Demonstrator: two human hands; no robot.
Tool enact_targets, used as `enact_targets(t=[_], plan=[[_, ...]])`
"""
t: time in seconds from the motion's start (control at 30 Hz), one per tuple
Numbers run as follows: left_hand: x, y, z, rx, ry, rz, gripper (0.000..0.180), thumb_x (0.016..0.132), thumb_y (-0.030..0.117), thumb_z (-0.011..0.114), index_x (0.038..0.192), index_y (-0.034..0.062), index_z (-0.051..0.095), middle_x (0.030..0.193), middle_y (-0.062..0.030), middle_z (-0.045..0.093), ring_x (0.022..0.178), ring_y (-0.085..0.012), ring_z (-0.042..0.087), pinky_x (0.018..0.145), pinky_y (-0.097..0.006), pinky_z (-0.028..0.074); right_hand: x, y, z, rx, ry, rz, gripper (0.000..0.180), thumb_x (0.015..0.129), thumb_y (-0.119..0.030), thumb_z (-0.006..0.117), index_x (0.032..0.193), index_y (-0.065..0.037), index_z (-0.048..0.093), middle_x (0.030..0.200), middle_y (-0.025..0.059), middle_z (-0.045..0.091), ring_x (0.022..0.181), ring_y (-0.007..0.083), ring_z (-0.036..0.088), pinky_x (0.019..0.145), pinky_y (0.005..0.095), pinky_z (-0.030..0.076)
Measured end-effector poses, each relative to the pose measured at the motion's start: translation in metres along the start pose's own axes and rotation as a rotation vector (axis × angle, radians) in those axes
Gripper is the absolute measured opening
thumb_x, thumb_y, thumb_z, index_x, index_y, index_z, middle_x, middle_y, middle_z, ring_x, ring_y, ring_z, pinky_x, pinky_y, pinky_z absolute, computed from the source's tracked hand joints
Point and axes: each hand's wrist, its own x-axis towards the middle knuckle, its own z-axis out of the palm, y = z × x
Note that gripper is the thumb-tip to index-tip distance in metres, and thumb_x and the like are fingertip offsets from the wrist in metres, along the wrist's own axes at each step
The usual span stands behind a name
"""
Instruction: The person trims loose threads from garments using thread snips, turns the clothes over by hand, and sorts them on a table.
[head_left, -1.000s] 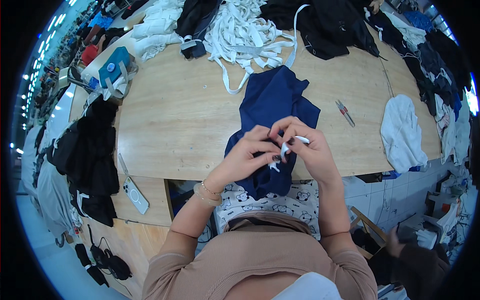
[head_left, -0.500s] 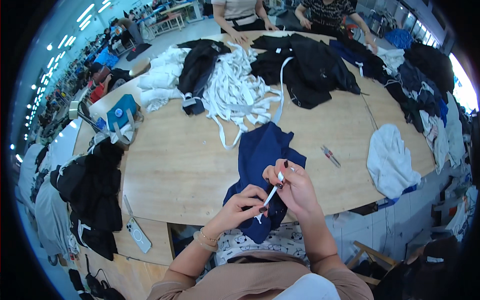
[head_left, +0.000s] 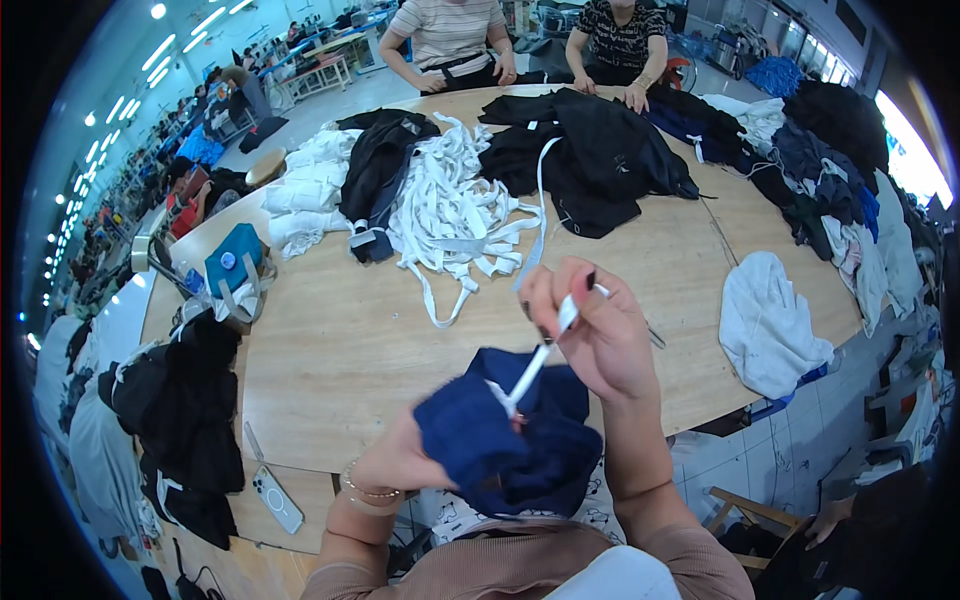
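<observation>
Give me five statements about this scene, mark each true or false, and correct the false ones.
1. The bare right hand pinches a narrow white fabric cord above the crumpled navy-blue cloth. True.
2. The bare left hand is well away from the navy-blue cloth. False: it is at the cloth's left side, its fingers mostly hidden.
3. The tangled heap of flat white fabric straps lies left of the crumpled pale grey cloth. True.
4. The flat, pale rectangular phone lies at the upper right. False: it lies at the lower left.
5. Thin, light-coloured bracelets circle the left wrist. True.
</observation>
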Motion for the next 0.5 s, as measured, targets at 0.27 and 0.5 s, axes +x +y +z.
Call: enact_targets(t=[0.27,0.5], plan=[[0.085,0.088,-0.105,0.524,0.344,0.063,0.04,0.067,0.001,0.073,0.104,0.0063,0.059,0.102,-0.0031,0.063,0.097,-0.013,0.057,0.088,-0.029,0.045,-0.035,0.067,-0.115,-1.03,0.424,0.353,0.012,0.09,-0.013,0.052,0.09,-0.002,0.055,0.09,0.0045,0.056,0.084,0.0141,0.052,0.079,0.0277,0.04],[0.181,0.222,-0.241,1.055,0.845,0.625,0.024,0.079,0.021,0.069,0.096,0.0046,0.068,0.087,-0.003,0.066,0.086,-0.0144,0.06,0.083,-0.03,0.043,-0.086,0.124,-0.156,-1.453,0.378,0.26,0.014,0.075,-0.008,0.061,0.088,-0.003,0.056,0.092,0.0104,0.051,0.093,0.0271,0.048,0.079,0.0337,0.038]])
